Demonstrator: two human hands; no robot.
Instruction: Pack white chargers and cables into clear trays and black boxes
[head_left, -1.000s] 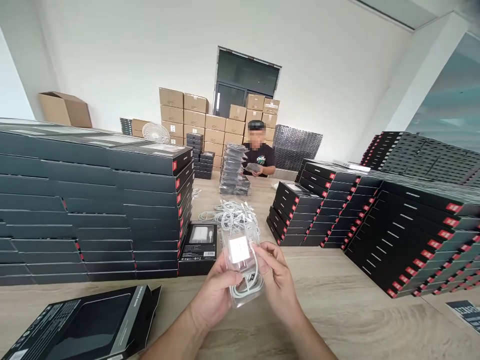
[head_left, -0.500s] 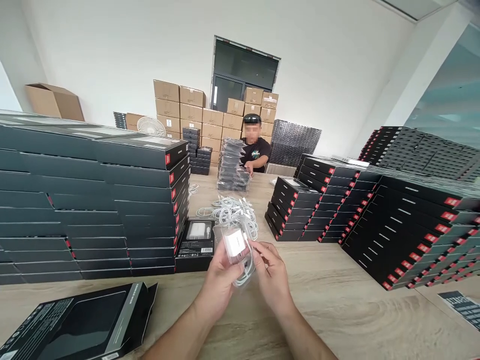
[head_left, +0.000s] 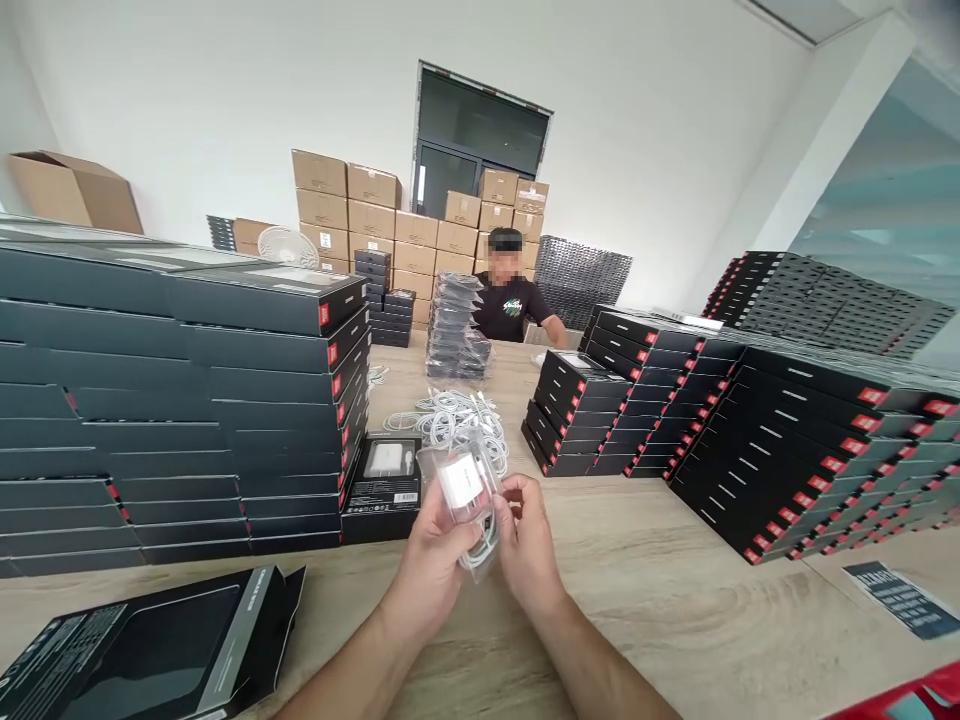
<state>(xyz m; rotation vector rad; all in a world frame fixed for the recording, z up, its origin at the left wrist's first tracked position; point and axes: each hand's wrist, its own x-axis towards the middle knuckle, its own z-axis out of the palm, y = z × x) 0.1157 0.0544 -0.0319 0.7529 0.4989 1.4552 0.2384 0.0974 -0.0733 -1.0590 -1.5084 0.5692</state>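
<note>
White charger [head_left: 460,481] in clear tray [head_left: 430,463]

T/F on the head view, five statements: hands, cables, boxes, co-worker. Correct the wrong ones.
1. The left hand holds a clear plastic tray with a white charger in it. True.
2. The right hand lies flat on the table. False: it is raised, its fingers at the tray's right edge.
3. A heap of white cables lies on the table beyond the hands. True.
4. The black box with its end flap open lies at the front right. False: it lies at the front left.
5. A person in a dark shirt is across the table. True.
</note>
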